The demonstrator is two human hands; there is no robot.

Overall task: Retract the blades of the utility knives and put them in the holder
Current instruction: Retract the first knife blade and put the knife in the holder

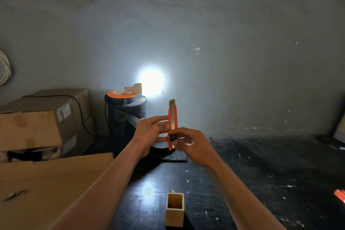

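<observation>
An orange utility knife stands upright in the air above the dark table, a short length of blade showing at its top. My left hand grips its body from the left with the fingers stretched along it. My right hand holds the lower end, thumb and fingers at the black slider knob. A square wooden holder, open at the top and seemingly with nothing in it, stands on the table near the front edge, below the hands. Another orange knife lies at the far right edge, partly cut off.
Cardboard boxes are stacked at the left, and a flat cardboard sheet covers the front left. A dark mesh roll with an orange cable reel and a bright lamp stands behind the hands. The black table stretches right.
</observation>
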